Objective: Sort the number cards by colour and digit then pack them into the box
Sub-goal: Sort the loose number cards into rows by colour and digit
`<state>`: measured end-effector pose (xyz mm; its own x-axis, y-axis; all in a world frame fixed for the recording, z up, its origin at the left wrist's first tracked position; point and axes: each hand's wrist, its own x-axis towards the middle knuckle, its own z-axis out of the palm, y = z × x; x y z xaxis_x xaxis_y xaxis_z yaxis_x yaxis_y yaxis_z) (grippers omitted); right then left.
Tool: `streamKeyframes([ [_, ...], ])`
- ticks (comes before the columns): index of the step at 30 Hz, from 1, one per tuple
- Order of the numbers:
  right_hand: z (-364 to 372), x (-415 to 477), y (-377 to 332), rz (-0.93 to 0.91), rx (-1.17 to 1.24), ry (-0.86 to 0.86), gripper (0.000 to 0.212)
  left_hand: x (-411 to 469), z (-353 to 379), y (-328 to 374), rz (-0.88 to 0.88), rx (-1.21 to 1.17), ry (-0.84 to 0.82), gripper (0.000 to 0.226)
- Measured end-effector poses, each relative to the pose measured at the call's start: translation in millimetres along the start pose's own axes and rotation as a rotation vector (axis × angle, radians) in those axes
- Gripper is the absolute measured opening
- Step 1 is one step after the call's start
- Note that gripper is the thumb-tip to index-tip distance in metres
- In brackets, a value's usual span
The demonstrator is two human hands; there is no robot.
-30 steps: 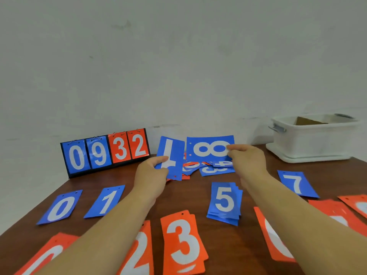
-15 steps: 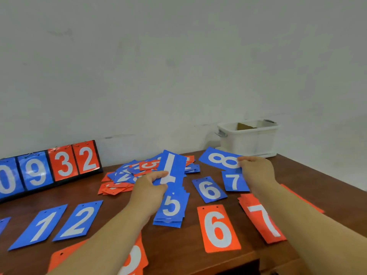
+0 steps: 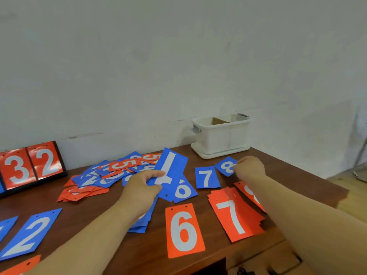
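My left hand (image 3: 142,188) grips a blue 1 card (image 3: 172,169), upside down, above the blue 6 card (image 3: 184,190). My right hand (image 3: 250,168) pinches a blue 8 card (image 3: 225,165) low over the table, just right of the blue 7 card (image 3: 207,177). Sorted cards lie in front: a red 6 (image 3: 183,231), a red 7 stack (image 3: 234,213), a blue 2 (image 3: 29,234). A blue stack (image 3: 144,221) is partly hidden under my left forearm. An unsorted pile of blue and red cards (image 3: 111,171) lies at the back. The white box (image 3: 220,133) stands at the far right.
A black scoreboard stand (image 3: 31,167) showing red 3 and 2 stands at the back left by the wall. A red card (image 3: 251,193) lies partly under my right forearm. The table's right edge (image 3: 317,179) drops to the floor; a drawer front (image 3: 264,261) shows below.
My right hand has carried the blue 8 card down and right, beside the blue 7. My left hand still holds the blue 1. The view has swung right.
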<state>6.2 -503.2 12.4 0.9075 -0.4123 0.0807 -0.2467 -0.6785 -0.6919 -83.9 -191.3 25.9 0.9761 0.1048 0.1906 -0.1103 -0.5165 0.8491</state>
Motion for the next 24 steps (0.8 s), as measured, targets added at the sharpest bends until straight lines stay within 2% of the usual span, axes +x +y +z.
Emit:
streamKeyframes([
  [3, 0.1, -1.5, -0.9, 0.076, -0.201, -0.036, 0.035, -0.8, 2.3, 5.2, 0.055, 0.023, -0.015, 0.037],
  [5, -3.1, -15.4, -8.9, -0.012, -0.192, 0.001, 0.035, -0.4, 4.1, 5.4, 0.054, 0.02, -0.05, 0.035],
  [7, -7.8, -38.3, -25.2, -0.205, 0.042, -0.035, 0.024, -2.3, 4.3, 6.9, 0.037, 0.041, -0.109, 0.033],
  [9, -10.8, -64.0, -44.9, -0.358, 0.32, -0.234, 0.018, -6.1, 3.1, 8.6, 0.033, 0.078, -0.217, 0.034],
  [11, -10.2, -83.1, -62.6, -0.481, 0.385, -0.404, 0.014, -11.7, -2.0, 12.8, 0.057, 0.132, -0.322, 0.033],
  [13, -6.9, -93.7, -77.2, -0.571, 0.305, -0.466, 0.014, -20.6, -13.8, 17.7, 0.069, 0.153, -0.368, 0.03],
  [15, -2.3, -100.4, -89.1, -0.585, 0.273, -0.492, 0.016, -25.4, -32.2, 17.2, 0.098, 0.195, -0.292, 0.029],
  [17, 1.7, -111.5, -101.6, -0.554, 0.308, -0.538, 0.017, -28.1, -53.5, 11.0, 0.11, 0.177, -0.087, 0.028],
  [20, 12.5, -137.8, -123.1, -0.557, 0.303, -0.692, 0.015, -31.3, -85.5, -3.8, 0.085, -0.115, 0.208, 0.025],
  [22, 25.5, -161.5, -140.2, -0.597, 0.254, -0.775, 0.014, -37.5, -102.4, -11.1, 0.056, -0.261, 0.308, 0.024],
  [24, 44.5, -185.1, -160.9, -0.612, 0.31, -0.752, 0.014, -46.8, -117.9, -21.9, 0.058, -0.307, 0.391, 0.027],
])
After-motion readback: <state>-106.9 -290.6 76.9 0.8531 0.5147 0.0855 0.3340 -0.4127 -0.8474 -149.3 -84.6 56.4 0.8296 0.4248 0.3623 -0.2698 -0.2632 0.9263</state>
